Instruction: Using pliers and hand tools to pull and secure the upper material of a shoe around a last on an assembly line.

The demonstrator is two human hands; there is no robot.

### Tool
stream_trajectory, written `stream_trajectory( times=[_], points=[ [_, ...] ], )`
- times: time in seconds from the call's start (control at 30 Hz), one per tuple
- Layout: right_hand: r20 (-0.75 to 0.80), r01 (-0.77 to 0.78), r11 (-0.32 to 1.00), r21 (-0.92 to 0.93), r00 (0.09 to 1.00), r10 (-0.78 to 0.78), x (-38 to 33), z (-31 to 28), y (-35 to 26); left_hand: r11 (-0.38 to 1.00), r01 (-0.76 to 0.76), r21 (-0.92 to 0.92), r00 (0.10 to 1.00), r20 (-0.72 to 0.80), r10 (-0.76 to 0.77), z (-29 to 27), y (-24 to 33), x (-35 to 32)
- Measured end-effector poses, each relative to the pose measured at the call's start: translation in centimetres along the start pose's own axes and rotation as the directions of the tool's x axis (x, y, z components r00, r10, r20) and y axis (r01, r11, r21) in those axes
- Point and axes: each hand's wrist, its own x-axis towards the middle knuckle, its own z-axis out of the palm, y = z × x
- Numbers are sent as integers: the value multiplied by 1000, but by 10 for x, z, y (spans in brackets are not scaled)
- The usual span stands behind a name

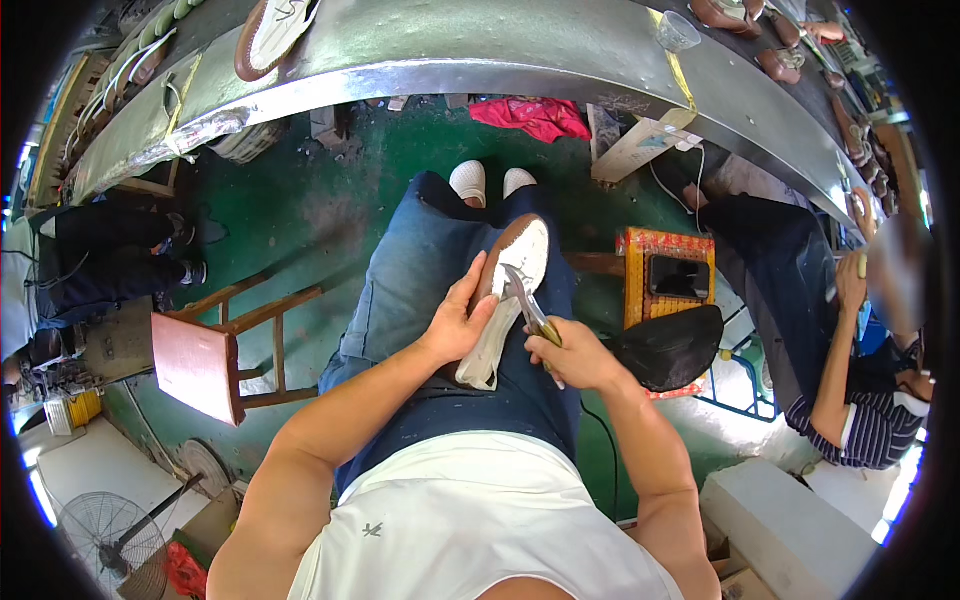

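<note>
A white shoe with a brown sole edge lies across my thighs, its toe pointing away from me. My left hand is closed round the shoe's left side, thumb over the upper. In my right hand is a pair of pincers with curved metal jaws, gripped by the handles. The jaws rest at the shoe's upper, near the middle of its opening. Whether they pinch the material is too small to tell.
A metal-topped bench runs across the front, with another brown-soled shoe on it. A wooden stool stands at left. To my right are a stool with a phone, a black cushion and a seated co-worker.
</note>
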Motion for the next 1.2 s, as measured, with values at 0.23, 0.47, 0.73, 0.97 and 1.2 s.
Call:
stream_trajectory(
  times=[0.23,0.47,0.73,0.97,1.2],
  points=[
    [-90,115,975,189,991,-100,14,26,42,843,-287,454,957,99,272,-9,15,2],
    [18,-54,937,345,999,51,-22,-5,50,762,-204,614,972,223,81,-12,49,5],
    [-372,405,844,-351,767,-523,-7,33,15,866,-33,499,997,-41,62,9,2,-12],
    [-166,203,866,-456,937,-308,-20,19,6,971,234,43,835,503,-223,-38,2,-44],
    [-185,240,845,-477,913,-364,-8,41,30,962,-3,273,962,262,-72,-34,2,-43]
  ],
)
